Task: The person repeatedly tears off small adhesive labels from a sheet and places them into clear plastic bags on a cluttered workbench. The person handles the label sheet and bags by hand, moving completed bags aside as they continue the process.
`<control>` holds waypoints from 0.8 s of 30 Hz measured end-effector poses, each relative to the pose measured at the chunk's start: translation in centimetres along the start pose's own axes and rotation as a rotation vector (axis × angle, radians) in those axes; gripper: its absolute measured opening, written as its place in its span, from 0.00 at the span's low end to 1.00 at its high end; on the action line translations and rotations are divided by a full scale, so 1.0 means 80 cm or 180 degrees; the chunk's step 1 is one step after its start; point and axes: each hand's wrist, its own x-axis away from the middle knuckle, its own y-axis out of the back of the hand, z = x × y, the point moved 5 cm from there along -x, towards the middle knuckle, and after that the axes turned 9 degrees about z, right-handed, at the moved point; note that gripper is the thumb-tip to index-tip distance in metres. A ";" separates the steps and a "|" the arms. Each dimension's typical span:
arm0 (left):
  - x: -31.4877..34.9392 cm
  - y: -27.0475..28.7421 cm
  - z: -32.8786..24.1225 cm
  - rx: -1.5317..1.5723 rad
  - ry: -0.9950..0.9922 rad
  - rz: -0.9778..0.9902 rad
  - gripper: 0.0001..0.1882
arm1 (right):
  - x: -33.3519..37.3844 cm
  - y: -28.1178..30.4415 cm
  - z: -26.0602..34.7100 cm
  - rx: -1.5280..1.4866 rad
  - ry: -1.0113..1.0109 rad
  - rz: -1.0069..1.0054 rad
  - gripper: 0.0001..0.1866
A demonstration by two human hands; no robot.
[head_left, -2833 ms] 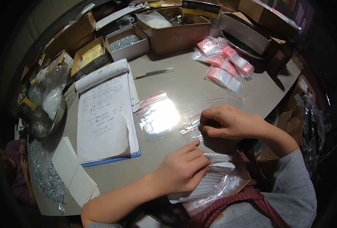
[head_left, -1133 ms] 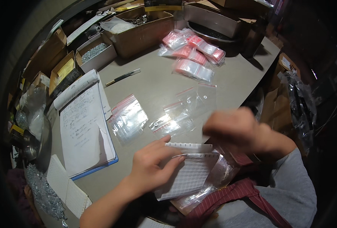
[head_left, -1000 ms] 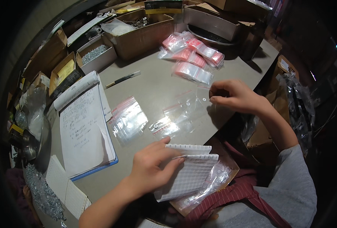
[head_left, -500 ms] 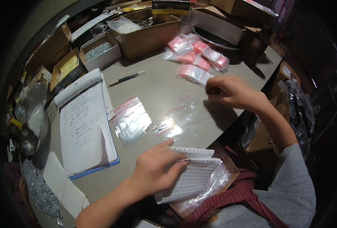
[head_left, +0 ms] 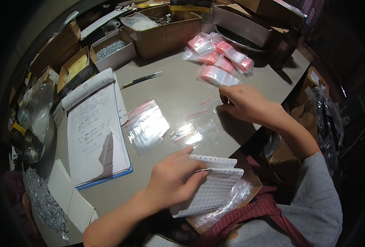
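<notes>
My left hand is closed on folded white label sheets marked with a grid of small cells. The sheets lie over a shallow cardboard box, where a clear plastic bag of small white rings also shows. My right hand hovers over the table, thumb and forefinger curled close together; whatever is between them is too small to make out. Beside its fingertips lie clear zip bags with red top strips and small white washers on them. A stack of similar zip bags lies farther left.
Packs of red-striped bags lie at the back right. A written-on notepad and a pen are on the left. Boxes of hardware line the far edge; loose screws lie at the near left.
My right hand has moved a little left, closer to the zip bags. The left hand keeps its hold on the label sheets. The whole view has shifted slightly.
</notes>
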 end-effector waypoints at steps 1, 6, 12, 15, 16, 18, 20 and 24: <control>0.000 0.001 0.000 -0.0015 -0.0004 -0.0024 0.07 | 0.003 0.009 0.005 -0.0012 0.0153 -0.0175 0.12; 0.000 -0.002 0.005 0.0044 0.0005 0.0038 0.08 | 0.040 0.001 0.077 -0.1637 0.0928 0.0785 0.16; 0.000 0.001 0.001 -0.0013 -0.0113 -0.0048 0.08 | 0.072 0.008 0.111 -0.1308 0.1406 0.0407 0.22; -0.002 -0.001 0.003 0.0015 -0.0170 -0.0154 0.06 | 0.092 0.006 0.121 -0.1135 0.1321 0.0531 0.20; -0.002 -0.001 0.003 0.0022 -0.0172 -0.0183 0.06 | 0.095 0.005 0.122 -0.1065 0.1249 0.0548 0.19; -0.002 0.000 0.002 0.0012 -0.0094 -0.0145 0.07 | 0.100 -0.004 0.118 -0.0835 0.1176 0.0458 0.18; 0.000 0.001 0.003 -0.0012 -0.0027 -0.0140 0.07 | 0.104 -0.010 0.115 -0.0678 0.1134 0.0346 0.19; 0.003 -0.002 0.008 -0.0034 0.0073 -0.0162 0.08 | 0.111 -0.017 0.117 -0.0374 0.1093 -0.0249 0.17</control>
